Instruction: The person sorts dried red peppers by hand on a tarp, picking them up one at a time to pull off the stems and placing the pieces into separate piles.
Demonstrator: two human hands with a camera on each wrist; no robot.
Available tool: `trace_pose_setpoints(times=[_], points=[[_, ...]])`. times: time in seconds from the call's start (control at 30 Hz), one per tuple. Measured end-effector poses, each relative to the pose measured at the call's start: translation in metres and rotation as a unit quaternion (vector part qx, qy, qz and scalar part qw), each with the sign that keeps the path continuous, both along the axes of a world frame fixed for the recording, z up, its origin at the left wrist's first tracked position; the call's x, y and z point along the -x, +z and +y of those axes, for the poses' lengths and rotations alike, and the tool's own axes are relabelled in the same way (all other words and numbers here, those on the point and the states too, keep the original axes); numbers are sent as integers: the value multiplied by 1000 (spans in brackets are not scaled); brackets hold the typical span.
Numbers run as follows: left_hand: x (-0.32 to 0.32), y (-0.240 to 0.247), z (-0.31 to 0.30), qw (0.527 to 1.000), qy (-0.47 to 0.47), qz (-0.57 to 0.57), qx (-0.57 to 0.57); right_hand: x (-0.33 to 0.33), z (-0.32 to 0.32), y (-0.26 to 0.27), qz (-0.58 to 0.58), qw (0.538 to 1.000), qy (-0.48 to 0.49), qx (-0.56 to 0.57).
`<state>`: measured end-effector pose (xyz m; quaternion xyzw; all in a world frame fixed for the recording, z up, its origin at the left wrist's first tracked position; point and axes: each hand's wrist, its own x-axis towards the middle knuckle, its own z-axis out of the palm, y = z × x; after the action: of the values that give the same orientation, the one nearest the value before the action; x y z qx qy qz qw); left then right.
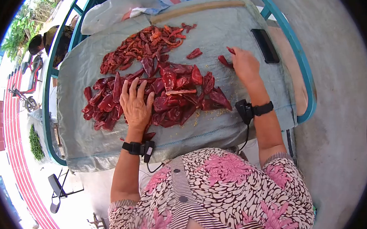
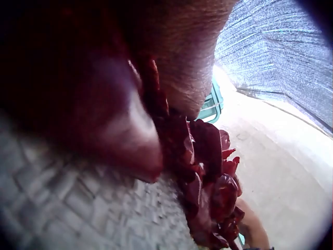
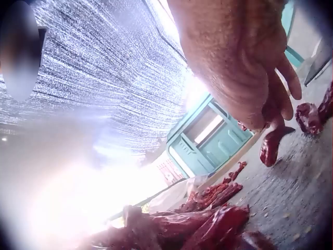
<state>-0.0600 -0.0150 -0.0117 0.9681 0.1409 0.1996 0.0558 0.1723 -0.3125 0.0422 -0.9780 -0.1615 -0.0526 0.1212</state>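
Dark red dried chili peppers [image 1: 175, 110] lie in a broad heap on a grey woven sheet [image 1: 232, 129]. My left hand [image 1: 136, 106] rests on the heap's left part, its fingers spread over the peppers. In the left wrist view, a glossy pepper [image 2: 125, 140] fills the near side beside the palm. Right of the heap, my right hand [image 1: 246, 67] pinches a dried chili pepper [image 3: 269, 147] at its fingertips, low over the sheet. Another pepper [image 3: 309, 119] lies close by those fingers.
Behind the heap is a pile of smaller, shrivelled red pieces [image 1: 154, 40]. A black phone [image 1: 265, 46] lies at the right, near the teal metal rail [image 1: 305, 83]. One loose pepper [image 1: 194, 53] sits between heap and phone. A person [image 1: 60, 41] is beyond the left rail.
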Motion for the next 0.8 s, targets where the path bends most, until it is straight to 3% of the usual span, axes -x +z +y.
trace_pose_setpoints(times=[0.07,0.27,0.37,0.47,0.57,0.67,0.77,0.8], points=[[0,0,1,1000,2,0,0,-3,-3,-9,-70,997,2,11],[-1,1,0,1000,2,4,-5,-22,46,-44,-95,963,250,-42],[-1,1,0,1000,0,-2,-4,-18,72,-59,-132,952,274,-31],[0,0,0,1000,-1,-8,-1,-27,77,-64,-56,953,298,21],[0,2,0,1000,-1,-7,0,-17,67,-30,-26,956,285,61],[-1,1,0,1000,1,-5,0,-15,38,-19,-94,967,238,14],[-1,-1,1,1000,-2,-9,-1,4,16,1,-82,979,171,-71],[-1,-2,2,1000,-3,-10,-2,10,12,0,-55,970,217,-93]])
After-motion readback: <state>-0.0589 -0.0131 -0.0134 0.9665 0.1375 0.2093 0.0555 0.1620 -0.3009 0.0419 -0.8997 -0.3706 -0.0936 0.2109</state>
